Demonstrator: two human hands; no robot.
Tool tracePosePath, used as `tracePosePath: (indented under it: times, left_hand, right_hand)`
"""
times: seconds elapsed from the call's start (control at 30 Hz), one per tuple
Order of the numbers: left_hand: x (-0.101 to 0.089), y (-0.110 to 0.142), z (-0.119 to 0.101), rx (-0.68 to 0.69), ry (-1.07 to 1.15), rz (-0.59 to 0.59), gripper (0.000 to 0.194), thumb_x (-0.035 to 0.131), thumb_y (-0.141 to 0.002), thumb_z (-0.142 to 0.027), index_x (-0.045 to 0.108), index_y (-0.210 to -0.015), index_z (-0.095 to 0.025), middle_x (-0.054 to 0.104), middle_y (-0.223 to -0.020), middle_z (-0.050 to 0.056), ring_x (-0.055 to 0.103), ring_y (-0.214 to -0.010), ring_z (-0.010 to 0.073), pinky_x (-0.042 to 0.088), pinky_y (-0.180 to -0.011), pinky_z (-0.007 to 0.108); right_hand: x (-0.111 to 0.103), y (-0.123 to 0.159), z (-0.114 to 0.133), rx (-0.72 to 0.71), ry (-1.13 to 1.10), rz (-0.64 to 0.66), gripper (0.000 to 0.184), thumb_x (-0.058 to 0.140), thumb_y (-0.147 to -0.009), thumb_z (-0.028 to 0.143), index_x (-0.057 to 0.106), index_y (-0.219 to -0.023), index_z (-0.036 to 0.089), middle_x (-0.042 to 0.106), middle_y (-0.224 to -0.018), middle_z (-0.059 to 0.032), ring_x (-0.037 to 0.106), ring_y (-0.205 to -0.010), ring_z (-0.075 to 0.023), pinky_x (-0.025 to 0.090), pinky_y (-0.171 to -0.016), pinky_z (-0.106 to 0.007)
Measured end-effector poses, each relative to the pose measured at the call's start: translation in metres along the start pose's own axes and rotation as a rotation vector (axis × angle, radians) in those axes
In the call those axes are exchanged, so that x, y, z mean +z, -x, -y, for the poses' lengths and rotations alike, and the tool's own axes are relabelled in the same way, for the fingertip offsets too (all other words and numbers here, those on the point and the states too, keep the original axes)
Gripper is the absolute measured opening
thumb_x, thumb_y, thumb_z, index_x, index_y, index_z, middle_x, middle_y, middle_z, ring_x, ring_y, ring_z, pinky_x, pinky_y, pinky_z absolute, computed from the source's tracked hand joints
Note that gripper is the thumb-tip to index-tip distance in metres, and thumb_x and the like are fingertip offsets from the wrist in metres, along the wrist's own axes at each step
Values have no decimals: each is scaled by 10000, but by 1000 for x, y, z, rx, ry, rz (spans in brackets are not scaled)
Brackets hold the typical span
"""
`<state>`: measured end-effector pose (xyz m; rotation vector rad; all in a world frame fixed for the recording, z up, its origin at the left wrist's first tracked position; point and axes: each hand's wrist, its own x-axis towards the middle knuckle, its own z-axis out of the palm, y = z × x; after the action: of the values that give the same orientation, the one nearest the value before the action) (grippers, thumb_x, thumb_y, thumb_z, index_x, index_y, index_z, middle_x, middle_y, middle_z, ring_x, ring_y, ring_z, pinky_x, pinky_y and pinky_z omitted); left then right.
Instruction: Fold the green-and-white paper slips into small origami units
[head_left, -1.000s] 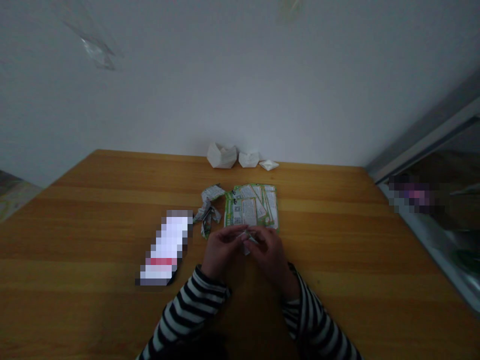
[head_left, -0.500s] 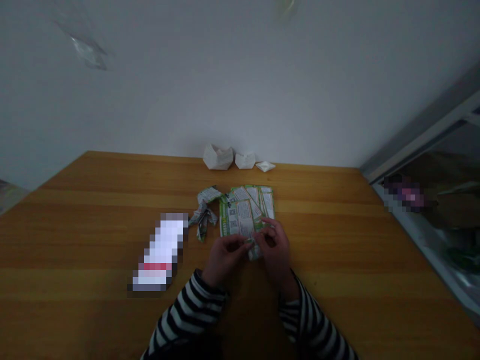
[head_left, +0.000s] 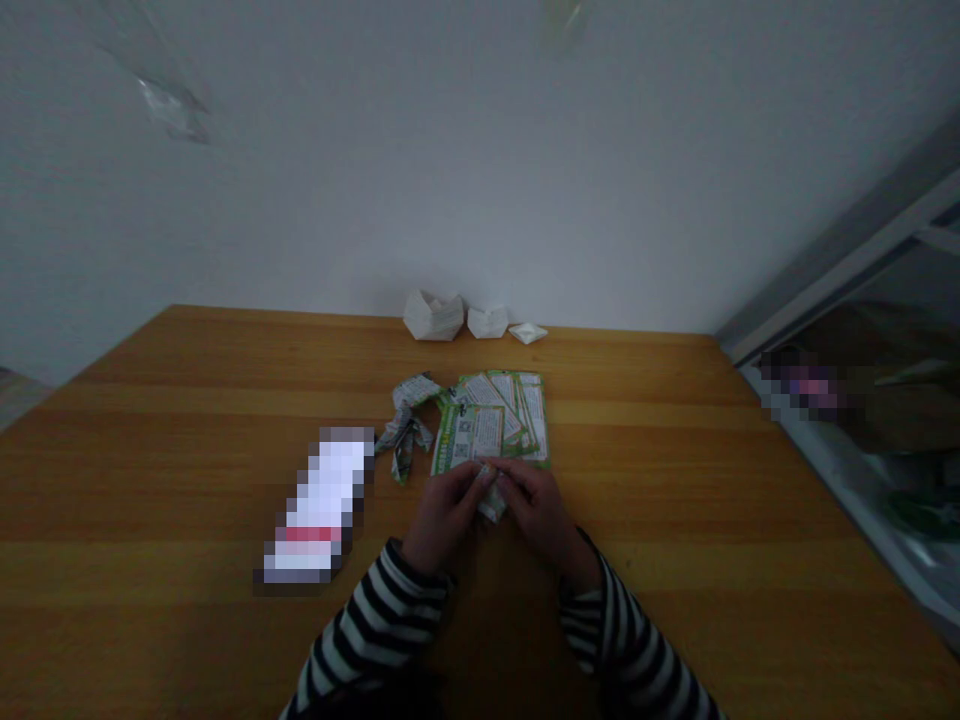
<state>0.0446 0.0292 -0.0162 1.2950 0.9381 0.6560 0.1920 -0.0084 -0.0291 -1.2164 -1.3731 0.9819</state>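
Between my two hands is a small folded piece of printed paper (head_left: pixel 491 503), pale with green bits. My left hand (head_left: pixel 444 510) pinches its left side between thumb and fingers. On the other side my right hand (head_left: pixel 541 508) is closed on it, thumb beside the left thumb. Part of the paper is hidden under the fingers. Just beyond the fingertips lie several flat printed sheets (head_left: pixel 480 432) with green borders, overlapping. Touching their left edge is a crumpled, folded paper shape (head_left: pixel 409 425) in the same print.
A pixelated phone-like slab (head_left: pixel 319 505) lies left of my hands on the wooden table (head_left: pixel 712 480). By the wall stand three white folded paper pieces: a large one (head_left: pixel 433 316), a smaller one (head_left: pixel 488 322) and a flat one (head_left: pixel 529 333). A shelf (head_left: pixel 847 480) is at right.
My right hand's fingers, raised and spread a moment ago, have come down onto the folded paper. Both hands are closer together, with thumbs nearly meeting.
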Motion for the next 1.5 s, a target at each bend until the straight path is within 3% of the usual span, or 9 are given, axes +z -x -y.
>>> tracePosePath:
  times: [0.17, 0.27, 0.33, 0.5, 0.63, 0.8, 0.93, 1.1, 1.5]
  left_hand:
    - [2, -2, 4, 71, 54, -174, 314, 564, -827, -482, 529, -815, -171, 564, -630, -33, 561, -524, 112, 467, -469, 204]
    - [3, -3, 1, 103, 70, -80, 289, 634, -790, -434, 534, -859, -172, 596, -698, -21, 587, -607, 124, 500, -567, 229]
    - [2, -3, -3, 130, 33, -40, 267, 668, -771, -391, 556, -846, -161, 608, -722, -9, 581, -642, 118, 488, -599, 219]
    - [-5, 0, -10, 106, -45, -30, 364, 660, -783, -360, 596, -1074, -151, 567, -607, -42, 475, -479, 72, 359, -440, 161]
    - [-8, 0, -10, 133, -52, -101, 326, 601, -822, -362, 683, -1038, -131, 700, -775, 42, 581, -568, 121, 476, -528, 222]
    - [-14, -3, -11, 202, -131, -8, 342, 649, -790, -301, 689, -1113, -194, 716, -1095, 80, 651, -961, 226, 504, -865, 349]
    - [-20, -4, -10, 294, -234, -17, 410, 756, -686, -265, 700, -1089, -213, 728, -1000, 78, 655, -889, 216, 513, -805, 332]
    - [-27, -4, -10, 359, -290, 49, 329, 712, -744, -271, 709, -1069, -219, 720, -890, 74, 645, -794, 186, 495, -736, 298]
    - [-27, -2, -14, 299, -284, 102, 273, 672, -780, -311, 738, -1011, -181, 724, -830, 92, 647, -742, 185, 491, -665, 281]
  right_hand:
    - [13, 2, 4, 100, -172, -170, 419, 558, -848, 272, 529, -1263, 220, 539, -716, 34, 501, -573, -110, 442, -547, -220]
    - [9, 1, 4, 72, -153, -227, 327, 518, -873, 275, 572, -1192, 223, 520, -777, 16, 494, -646, -115, 434, -611, -228]
    - [1, -1, 3, 53, -151, -186, 307, 500, -888, 282, 573, -1180, 225, 517, -798, 6, 498, -706, -127, 428, -671, -241]
    - [-7, -4, -2, 77, -208, -72, 337, 565, -860, 327, 533, -1179, 224, 396, -632, 61, 386, -540, -103, 333, -514, -210]
    - [-3, -2, -4, 141, -214, -94, 386, 576, -856, 340, 543, -1223, 227, 474, -605, 65, 392, -471, -86, 321, -459, -199]
    - [-10, -4, -1, 126, -179, -147, 267, 592, -843, 357, 701, -1042, 217, 664, -791, -13, 571, -647, -129, 459, -584, -234]
    - [-19, -5, 0, 169, -319, -7, 314, 627, -825, 392, 690, -1097, 249, 708, -1057, -33, 652, -909, -188, 514, -795, -324]
    - [-21, -4, 0, 76, -353, 170, 585, 765, -684, 425, 607, -1228, 279, 610, -1283, -55, 552, -1187, -246, 417, -1006, -425]
    - [-27, -5, -7, 47, -219, 165, 472, 748, -711, 403, 660, -1156, 272, 691, -1107, -70, 637, -1001, -208, 491, -879, -363]
